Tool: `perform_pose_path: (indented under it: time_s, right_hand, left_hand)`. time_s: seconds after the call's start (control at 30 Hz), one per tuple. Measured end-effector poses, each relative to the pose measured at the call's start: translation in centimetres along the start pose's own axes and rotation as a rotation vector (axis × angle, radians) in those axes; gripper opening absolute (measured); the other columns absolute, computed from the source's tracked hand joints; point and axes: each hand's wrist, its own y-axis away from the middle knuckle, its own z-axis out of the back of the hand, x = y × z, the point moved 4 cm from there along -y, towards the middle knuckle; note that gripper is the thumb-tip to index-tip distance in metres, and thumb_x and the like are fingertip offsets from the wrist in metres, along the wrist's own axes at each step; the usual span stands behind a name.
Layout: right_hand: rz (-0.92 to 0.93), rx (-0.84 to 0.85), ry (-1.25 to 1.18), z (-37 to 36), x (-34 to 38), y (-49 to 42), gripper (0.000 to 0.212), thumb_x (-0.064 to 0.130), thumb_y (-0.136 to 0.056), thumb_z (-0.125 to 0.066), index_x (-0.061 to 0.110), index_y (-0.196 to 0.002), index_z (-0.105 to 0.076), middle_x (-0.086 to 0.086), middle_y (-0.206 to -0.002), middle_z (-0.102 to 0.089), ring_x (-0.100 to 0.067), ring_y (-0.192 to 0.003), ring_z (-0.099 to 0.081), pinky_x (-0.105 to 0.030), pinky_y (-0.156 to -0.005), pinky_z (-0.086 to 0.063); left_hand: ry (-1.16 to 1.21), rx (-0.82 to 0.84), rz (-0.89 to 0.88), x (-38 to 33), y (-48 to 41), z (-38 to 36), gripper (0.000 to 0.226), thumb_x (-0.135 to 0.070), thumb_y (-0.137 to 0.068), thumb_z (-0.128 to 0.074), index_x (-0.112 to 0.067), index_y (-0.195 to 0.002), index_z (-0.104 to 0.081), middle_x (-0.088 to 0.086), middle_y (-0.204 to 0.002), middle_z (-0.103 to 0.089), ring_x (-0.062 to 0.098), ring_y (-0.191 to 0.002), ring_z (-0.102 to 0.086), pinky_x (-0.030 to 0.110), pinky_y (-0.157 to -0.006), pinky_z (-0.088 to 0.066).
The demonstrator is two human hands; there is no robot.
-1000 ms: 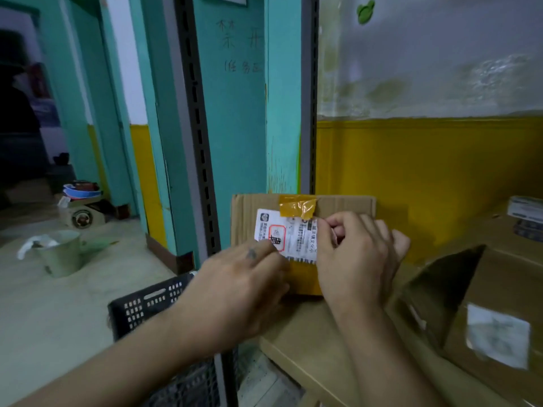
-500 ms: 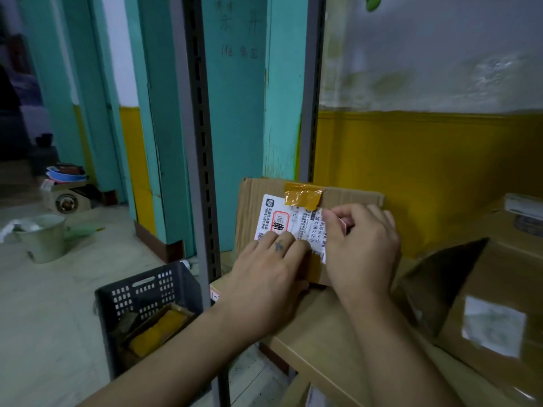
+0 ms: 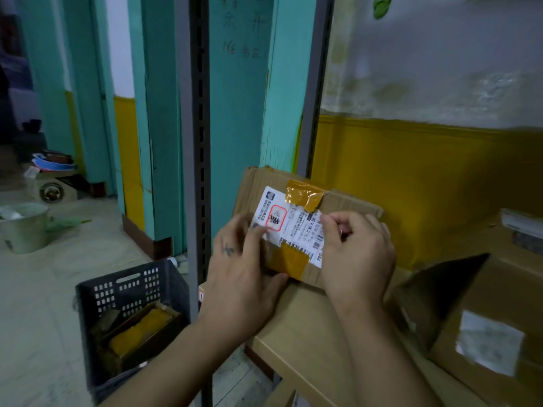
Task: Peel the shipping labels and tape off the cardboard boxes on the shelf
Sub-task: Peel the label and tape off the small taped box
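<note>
The white shipping label [image 3: 289, 227], printed with a red stamp and barcodes, adheres to a tilted cardboard box [image 3: 349, 202], with wrinkled amber tape [image 3: 304, 195] overlapping its top edge. The right hand [image 3: 358, 259] pinches the label's right edge; the left hand [image 3: 241, 277], fingers extended, presses its left portion. The box stands on the shelf [image 3: 296, 327] beneath both hands.
</note>
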Motion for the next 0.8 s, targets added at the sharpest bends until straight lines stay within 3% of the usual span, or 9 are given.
perform_pose_path:
  time_s: [0.1,0.17,0.27,0.37,0.43,0.53,0.63,0.73,0.8]
  right_hand:
    - [-0.010,0.012,0.001,0.0,-0.2,-0.1,0.005,0.017,-0.085,-0.072,0.016,-0.081,-0.070,0.000,-0.080,-0.060,-0.023,-0.083,-0.055,-0.047,-0.070,-0.049]
    - [-0.001,0.034,0.019,-0.1,-0.4,-0.3,0.002,0.014,-0.085,-0.071,0.015,-0.083,-0.071,0.001,-0.080,-0.058,-0.023,-0.085,-0.054,-0.041,-0.070,-0.045]
    - [-0.001,0.039,0.051,-0.1,-0.9,-0.7,0.003,0.010,-0.083,-0.071,0.011,-0.085,-0.073,-0.003,-0.081,-0.059,-0.019,-0.083,-0.046,-0.018,-0.067,-0.026]
    - [-0.028,0.014,0.033,0.1,-0.9,-0.8,0.005,0.008,-0.081,-0.073,0.009,-0.086,-0.073,0.000,-0.090,-0.049,-0.024,-0.091,-0.047,-0.001,-0.069,-0.025]
    - [-0.065,-0.029,-0.011,0.5,-0.6,-0.7,0.017,0.006,-0.078,-0.076,0.006,-0.094,-0.069,-0.006,-0.110,-0.046,-0.020,-0.101,-0.045,0.009,-0.075,-0.022]
    - [-0.249,-0.128,-0.109,0.9,-1.6,-1.3,0.052,0.018,-0.072,-0.081,0.008,-0.117,-0.056,-0.013,-0.141,-0.031,-0.016,-0.106,-0.045,-0.005,-0.087,-0.033]
    - [-0.564,-0.023,-0.220,0.5,-3.6,-1.6,0.063,0.032,-0.075,-0.079,0.015,-0.127,-0.049,-0.005,-0.132,-0.046,-0.017,-0.103,-0.055,-0.031,-0.083,-0.045]
    - [-0.579,0.198,-0.259,-0.6,-4.5,-0.8,0.045,0.034,-0.078,-0.078,0.018,-0.113,-0.054,0.001,-0.108,-0.062,-0.003,-0.078,-0.057,-0.023,-0.062,-0.042]
    - [-0.519,0.300,-0.266,-1.4,-4.5,0.0,0.055,0.048,-0.073,-0.078,0.022,-0.116,-0.055,0.003,-0.110,-0.064,-0.008,-0.087,-0.061,-0.023,-0.066,-0.047]
  left_hand:
    - [0.067,0.057,0.057,-0.3,-1.0,-0.5,0.109,-0.048,-0.071,-0.082,-0.047,-0.146,-0.003,-0.022,-0.154,0.025,0.017,-0.150,0.012,0.043,-0.119,-0.014]
    - [0.148,0.104,0.138,0.0,-1.6,-0.9,0.121,-0.044,-0.068,-0.086,-0.053,-0.147,0.005,-0.024,-0.151,0.034,0.019,-0.151,0.009,0.045,-0.118,-0.018]
    - [0.203,0.104,0.132,0.1,-1.9,-1.2,0.125,-0.039,-0.064,-0.090,-0.059,-0.146,0.002,-0.029,-0.146,0.041,0.017,-0.150,0.004,0.039,-0.116,-0.017]
    - [0.251,0.067,0.128,0.2,-2.3,-1.1,0.123,-0.033,-0.061,-0.092,-0.062,-0.144,-0.007,-0.034,-0.142,0.042,0.015,-0.149,0.004,0.038,-0.115,-0.015]
    - [0.285,0.075,0.160,0.3,-2.6,-1.2,0.125,-0.029,-0.060,-0.093,-0.063,-0.143,-0.007,-0.032,-0.146,0.038,0.019,-0.150,0.003,0.041,-0.117,-0.014]
    - [0.298,0.091,0.153,0.5,-2.8,-1.3,0.128,-0.025,-0.063,-0.092,-0.065,-0.142,0.000,-0.028,-0.151,0.033,0.018,-0.149,0.003,0.038,-0.115,-0.009]
    - [0.306,0.082,0.127,0.5,-2.6,-1.1,0.122,-0.024,-0.068,-0.089,-0.069,-0.138,0.001,-0.027,-0.153,0.027,0.016,-0.148,0.004,0.034,-0.112,-0.005]
    - [0.311,0.086,0.187,0.7,-2.7,-1.2,0.121,-0.023,-0.071,-0.087,-0.065,-0.142,0.002,-0.019,-0.158,0.020,0.021,-0.150,0.002,0.043,-0.119,-0.009]
    - [0.347,0.069,0.242,1.3,-2.8,-1.2,0.124,-0.020,-0.072,-0.086,-0.057,-0.148,0.004,-0.014,-0.161,0.011,0.023,-0.150,-0.004,0.047,-0.120,-0.014]
